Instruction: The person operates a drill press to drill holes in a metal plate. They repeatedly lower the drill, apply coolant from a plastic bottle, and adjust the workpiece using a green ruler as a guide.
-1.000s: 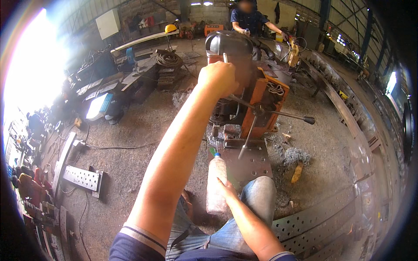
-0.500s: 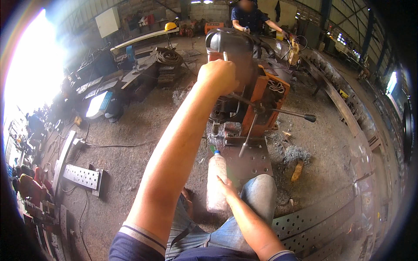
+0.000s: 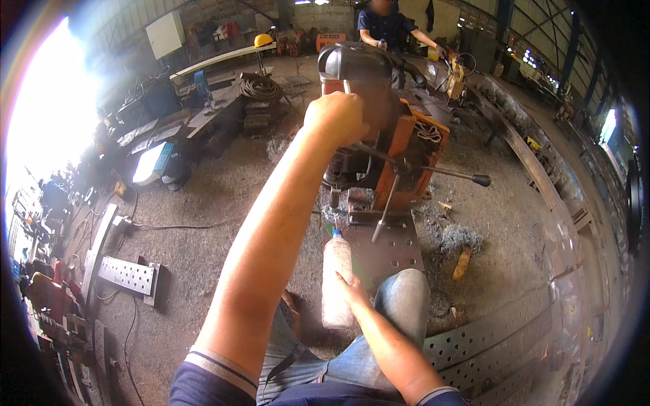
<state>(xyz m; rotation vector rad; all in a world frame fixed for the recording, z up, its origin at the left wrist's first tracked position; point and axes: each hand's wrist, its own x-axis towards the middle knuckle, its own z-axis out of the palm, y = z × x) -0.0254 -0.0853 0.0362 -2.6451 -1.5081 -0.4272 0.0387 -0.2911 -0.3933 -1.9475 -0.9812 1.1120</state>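
My left hand (image 3: pixel 336 118) is raised and closed on a grip at the top of an orange magnetic drill (image 3: pixel 399 149) that stands on a drilled steel plate (image 3: pixel 389 247). The drill's feed lever with a black knob (image 3: pixel 481 180) sticks out to the right. My right hand (image 3: pixel 353 291) holds a cloudy plastic bottle (image 3: pixel 336 274) with a blue nozzle, its tip pointing up toward the drill bit (image 3: pixel 334 199). My knee in blue jeans (image 3: pixel 406 298) rests by the plate.
Metal shavings (image 3: pixel 460 237) lie beside the plate. A perforated steel beam (image 3: pixel 494 345) runs at lower right, a drilled bracket (image 3: pixel 128 276) at left. Cables cross the dirt floor. A person (image 3: pixel 389 27) works at the far end near benches and a yellow helmet (image 3: pixel 264 40).
The bottle in my right hand has shifted slightly closer to the drill bit. My left hand stays on top of the drill.
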